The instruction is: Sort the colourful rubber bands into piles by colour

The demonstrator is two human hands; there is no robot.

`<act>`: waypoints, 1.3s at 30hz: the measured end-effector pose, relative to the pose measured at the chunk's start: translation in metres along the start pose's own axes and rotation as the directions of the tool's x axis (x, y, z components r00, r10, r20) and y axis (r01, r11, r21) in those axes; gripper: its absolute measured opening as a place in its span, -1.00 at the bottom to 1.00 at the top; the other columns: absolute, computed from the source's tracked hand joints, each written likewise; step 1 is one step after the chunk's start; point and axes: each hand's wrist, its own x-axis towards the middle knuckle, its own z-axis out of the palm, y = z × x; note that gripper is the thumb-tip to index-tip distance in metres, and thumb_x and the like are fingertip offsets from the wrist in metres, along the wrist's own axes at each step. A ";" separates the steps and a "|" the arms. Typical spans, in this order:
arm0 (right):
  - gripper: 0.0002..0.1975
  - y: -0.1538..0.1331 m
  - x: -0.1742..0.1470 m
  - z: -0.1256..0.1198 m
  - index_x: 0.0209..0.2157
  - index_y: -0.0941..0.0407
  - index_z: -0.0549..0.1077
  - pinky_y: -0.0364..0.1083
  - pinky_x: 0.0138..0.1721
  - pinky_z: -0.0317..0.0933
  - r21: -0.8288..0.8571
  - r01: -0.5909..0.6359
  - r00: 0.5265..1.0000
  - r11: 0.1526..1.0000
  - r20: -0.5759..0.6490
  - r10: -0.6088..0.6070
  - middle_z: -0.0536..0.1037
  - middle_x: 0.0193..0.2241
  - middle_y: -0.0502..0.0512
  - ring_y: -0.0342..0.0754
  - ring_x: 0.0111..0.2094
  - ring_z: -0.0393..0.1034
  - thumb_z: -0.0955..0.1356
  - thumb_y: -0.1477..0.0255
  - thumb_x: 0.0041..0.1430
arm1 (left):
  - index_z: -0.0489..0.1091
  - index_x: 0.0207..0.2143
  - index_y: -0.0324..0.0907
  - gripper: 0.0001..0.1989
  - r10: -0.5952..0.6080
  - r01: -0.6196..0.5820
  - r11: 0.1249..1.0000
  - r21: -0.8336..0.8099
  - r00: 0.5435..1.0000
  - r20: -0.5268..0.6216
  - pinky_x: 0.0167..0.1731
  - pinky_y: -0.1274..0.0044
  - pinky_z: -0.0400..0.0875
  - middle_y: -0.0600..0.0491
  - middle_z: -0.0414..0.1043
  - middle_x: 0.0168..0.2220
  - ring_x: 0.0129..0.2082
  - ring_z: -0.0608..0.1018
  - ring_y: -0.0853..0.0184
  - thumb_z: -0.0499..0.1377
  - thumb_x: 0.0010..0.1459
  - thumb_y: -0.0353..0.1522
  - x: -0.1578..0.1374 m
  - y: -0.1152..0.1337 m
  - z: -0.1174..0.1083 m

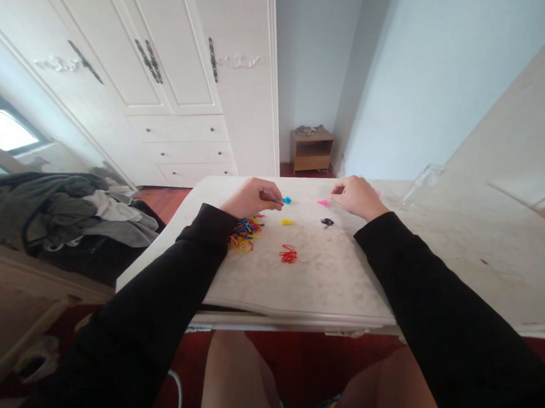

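Note:
My left hand (254,196) is closed in a pinch over the far part of the white table (323,281), with dark blue and reddish rubber bands at its fingertips. Just right of those fingertips lies a small light-blue pile of bands (287,200). Below the left wrist spreads a mixed heap of coloured rubber bands (244,235), partly covered by the sleeve. My right hand (357,196) has its thumb and fingers together beside a pink pile (323,203); what they hold is hidden. Nearer me are a yellow pile (286,221), a black pile (328,223) and red bands (288,253).
A clear plastic item (422,182) lies at the table's right side. Behind the table stand a white wardrobe (171,62) and a small wooden cabinet (313,155). Grey clothes (55,211) are heaped at the left. My legs are below the table's front edge.

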 end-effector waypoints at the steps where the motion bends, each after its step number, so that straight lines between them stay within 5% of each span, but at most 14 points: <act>1: -0.90 0.000 0.000 0.001 -0.38 0.09 0.68 -0.04 -0.25 0.26 -0.017 -0.011 1.000 1.000 0.013 0.012 0.70 -0.33 0.16 0.06 -0.29 0.52 0.45 0.44 0.10 | 0.58 -0.35 -0.27 -0.76 -0.003 0.003 1.000 0.002 1.000 0.006 -0.36 0.54 0.56 -0.06 0.66 -0.38 -0.38 0.68 0.31 0.47 -0.01 -0.31 0.000 0.000 0.000; 10: -0.85 -0.003 0.000 0.006 -0.36 0.14 0.68 -0.05 -0.30 0.21 0.032 0.021 1.000 0.999 -0.023 -0.020 0.66 -0.38 0.17 0.04 -0.33 0.48 0.41 0.44 0.12 | 0.57 -0.30 -0.28 -0.72 -0.028 0.030 0.999 -0.033 0.998 0.064 -0.32 0.54 0.60 -0.08 0.68 -0.32 -0.33 0.71 0.31 0.47 0.02 -0.27 -0.002 0.005 0.002; 13: -0.86 -0.018 -0.004 0.007 -0.37 0.16 0.65 -0.07 -0.32 0.19 0.187 0.169 0.986 0.968 -0.031 -0.166 0.61 -0.46 0.11 -0.03 -0.40 0.44 0.41 0.46 0.12 | 0.55 -0.29 -0.27 -0.68 -0.036 0.043 0.995 -0.088 0.996 0.079 -0.22 0.49 0.63 -0.08 0.69 -0.27 -0.26 0.72 0.27 0.48 0.00 -0.25 -0.003 0.007 0.003; 16: -0.86 -0.037 -0.010 0.011 -0.38 0.16 0.64 -0.10 -0.34 0.19 0.354 0.365 0.924 0.861 -0.024 -0.381 0.59 -0.48 0.07 -0.09 -0.45 0.38 0.42 0.41 0.17 | 0.54 -0.26 -0.27 -0.66 -0.054 0.061 0.995 -0.084 0.995 0.081 -0.25 0.52 0.62 -0.08 0.68 -0.28 -0.27 0.73 0.26 0.49 -0.01 -0.26 -0.004 0.013 0.004; 19: -0.80 -0.053 -0.018 0.017 -0.36 0.15 0.64 -0.10 -0.35 0.19 0.457 0.445 0.880 0.770 -0.062 -0.471 0.59 -0.46 0.07 -0.11 -0.45 0.36 0.43 0.31 0.22 | 0.54 -0.23 -0.28 -0.66 -0.078 0.084 0.995 -0.060 0.993 0.088 -0.31 0.56 0.59 -0.05 0.66 -0.31 -0.32 0.72 0.29 0.49 0.00 -0.29 -0.005 0.022 0.004; 39: -0.93 -0.068 -0.025 0.033 -0.37 0.14 0.61 -0.12 -0.33 0.20 0.506 0.385 0.908 0.772 -0.059 -0.414 0.61 -0.44 0.05 -0.12 -0.43 0.39 0.43 0.50 0.18 | 0.52 -0.26 -0.24 -0.66 -0.037 0.044 0.998 -0.055 0.992 0.123 -0.29 0.52 0.62 -0.03 0.65 -0.28 -0.28 0.73 0.25 0.49 0.01 -0.23 -0.004 0.023 0.007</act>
